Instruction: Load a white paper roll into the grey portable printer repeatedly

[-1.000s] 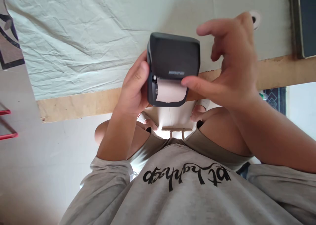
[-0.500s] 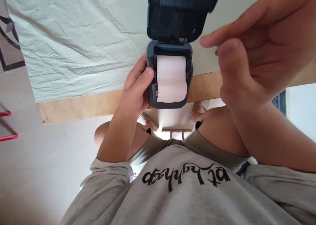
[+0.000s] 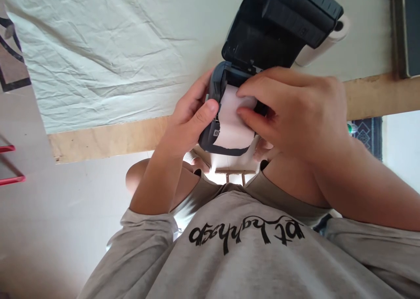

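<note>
A dark portable label printer [image 3: 214,93] is held over the table's front edge, its black lid [image 3: 262,32] swung up and back. My left hand [image 3: 192,115] is closed around the printer's left side, the thumb on its rim. Inside the printer sits a white paper roll [image 3: 231,124] with a torn loose end lying toward me. My right hand [image 3: 292,106] reaches in from the right, thumb and forefinger closing on the roll and hiding part of it. The other right fingers are curled and partly hidden.
A pale creased cloth [image 3: 114,58] covers the table, with a bare wooden edge [image 3: 108,139] in front. Behind the lid lies a white roll [image 3: 313,50]. A dark-framed object [image 3: 407,32] stands at the far right. Red bars [image 3: 11,180] show at the left.
My right hand has come in from the right, onto the paper roll. The printer has shifted slightly right and down and turned clockwise, still in my left hand. The white roll behind is now visible.
</note>
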`<state>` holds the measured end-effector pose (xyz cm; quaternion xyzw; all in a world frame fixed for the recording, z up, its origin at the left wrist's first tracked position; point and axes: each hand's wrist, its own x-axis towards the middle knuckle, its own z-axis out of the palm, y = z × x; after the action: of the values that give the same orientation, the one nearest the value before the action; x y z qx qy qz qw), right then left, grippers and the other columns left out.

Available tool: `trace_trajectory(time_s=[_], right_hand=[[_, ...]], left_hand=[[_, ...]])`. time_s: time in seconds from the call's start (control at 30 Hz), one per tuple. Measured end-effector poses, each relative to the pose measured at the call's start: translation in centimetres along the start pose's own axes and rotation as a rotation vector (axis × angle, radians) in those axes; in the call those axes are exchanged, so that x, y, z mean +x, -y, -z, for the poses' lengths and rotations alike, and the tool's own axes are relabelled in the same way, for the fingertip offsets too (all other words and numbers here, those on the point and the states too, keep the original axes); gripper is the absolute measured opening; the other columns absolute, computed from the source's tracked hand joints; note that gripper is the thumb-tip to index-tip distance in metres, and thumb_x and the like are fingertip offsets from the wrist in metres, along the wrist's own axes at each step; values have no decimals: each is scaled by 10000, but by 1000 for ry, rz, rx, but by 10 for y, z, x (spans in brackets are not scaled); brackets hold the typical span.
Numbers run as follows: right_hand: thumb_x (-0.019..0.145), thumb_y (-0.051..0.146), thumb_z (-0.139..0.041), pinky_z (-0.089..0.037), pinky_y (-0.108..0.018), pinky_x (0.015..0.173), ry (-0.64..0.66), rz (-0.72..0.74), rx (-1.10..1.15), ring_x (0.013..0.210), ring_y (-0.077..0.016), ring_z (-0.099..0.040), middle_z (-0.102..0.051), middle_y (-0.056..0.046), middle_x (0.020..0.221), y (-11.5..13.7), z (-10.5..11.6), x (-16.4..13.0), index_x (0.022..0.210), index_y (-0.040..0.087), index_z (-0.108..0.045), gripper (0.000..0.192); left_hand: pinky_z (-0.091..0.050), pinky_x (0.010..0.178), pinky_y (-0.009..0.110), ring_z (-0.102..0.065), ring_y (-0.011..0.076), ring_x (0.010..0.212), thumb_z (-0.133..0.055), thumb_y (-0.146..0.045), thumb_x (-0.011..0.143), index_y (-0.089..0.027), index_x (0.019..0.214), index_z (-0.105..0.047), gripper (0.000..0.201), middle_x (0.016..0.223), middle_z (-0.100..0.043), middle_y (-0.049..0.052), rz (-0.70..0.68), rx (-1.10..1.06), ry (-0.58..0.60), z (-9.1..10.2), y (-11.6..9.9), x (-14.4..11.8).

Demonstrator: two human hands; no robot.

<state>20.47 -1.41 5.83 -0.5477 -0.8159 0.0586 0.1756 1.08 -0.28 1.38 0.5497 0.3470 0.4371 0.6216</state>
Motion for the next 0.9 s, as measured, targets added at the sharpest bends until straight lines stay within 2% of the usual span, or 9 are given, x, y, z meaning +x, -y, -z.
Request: trace_trajectory(time_s=[0.13, 0.2, 0.33, 0.43, 0.53, 0.6, 0.7, 0.77, 0.9], right_hand=[[835, 359, -607, -207, -293, 499, 46, 25, 58, 547, -127, -493, -695, 20, 769, -2, -1, -3, 1002, 269, -647, 195], [785, 329, -654, -244, -284, 493, 54, 6, 179, 527, -117, -481, -693, 28, 771, -4, -1, -2, 1016, 272, -631, 239], [756, 281, -712, -368, -263, 471, 108, -36, 681, 513, -75, -504, -707, 27, 898, -13, 3, 1, 1009, 250, -607, 276], [780, 403, -722, -376, -242, 405, 160, -47, 1130, 535, -91, -546, -692, 13, 888, -29, 4, 5, 1057, 252, -581, 346], [758, 583, -682, -447, -278, 438, 202, -241, 1369, 588, -132, -582, -656, 3, 846, -48, -1, 8, 1010, 256, -578, 426], [712, 651, -688, -460, -290, 460, 182, -322, 1368, 631, -148, -586, -623, -3, 836, -58, -9, 8, 987, 258, -584, 491], [693, 621, -742, -395, -253, 429, -78, -296, 1248, 612, -135, -550, -545, 18, 762, -64, -23, 4, 955, 274, -556, 473], [755, 545, -735, -410, -264, 470, -201, -239, 1083, 582, -120, -520, -527, 24, 744, -62, -29, -1, 911, 267, -531, 379], [858, 489, -623, -466, -340, 612, -243, -52, 583, 656, -157, -556, -597, -16, 778, -56, -29, -6, 858, 247, -522, 262]], left_hand=[[-440, 1175, 485, -571, 298, 1309, -494, -595, 930, -263, 1319, -624, 528, 1300, -643, 79, 20, 21, -25, -2, 0, -2], [-484, 1110, 481, -578, 304, 1298, -526, -566, 926, -259, 1333, -603, 516, 1288, -647, 87, 46, 6, -15, -1, 2, -3], [-563, 757, 385, -698, 270, 1085, -563, -523, 920, -339, 1388, -469, 512, 1202, -683, 53, 91, -167, -23, 3, 1, -4], [-558, 703, 361, -735, 237, 950, -560, -462, 937, -338, 1386, -447, 479, 1185, -688, 35, 188, -200, -67, 5, -1, -2], [-572, 685, 350, -743, 247, 983, -553, -487, 934, -327, 1344, -468, 448, 1188, -690, 29, 154, -234, -131, 5, 2, 0], [-592, 711, 345, -713, 264, 1116, -564, -492, 926, -320, 1321, -482, 439, 1235, -681, 26, 124, -247, -152, 4, 4, 2], [-615, 807, 347, -583, 280, 1342, -592, -482, 909, -302, 1291, -512, 430, 1317, -655, 25, 113, -231, -153, 3, 4, 3], [-616, 863, 343, -492, 273, 1434, -601, -469, 907, -300, 1278, -524, 415, 1350, -643, 18, 119, -223, -155, 2, 2, 3], [-612, 904, 345, -442, 265, 1472, -611, -467, 901, -300, 1276, -525, 419, 1351, -646, 21, 118, -218, -157, 2, 0, 3]])
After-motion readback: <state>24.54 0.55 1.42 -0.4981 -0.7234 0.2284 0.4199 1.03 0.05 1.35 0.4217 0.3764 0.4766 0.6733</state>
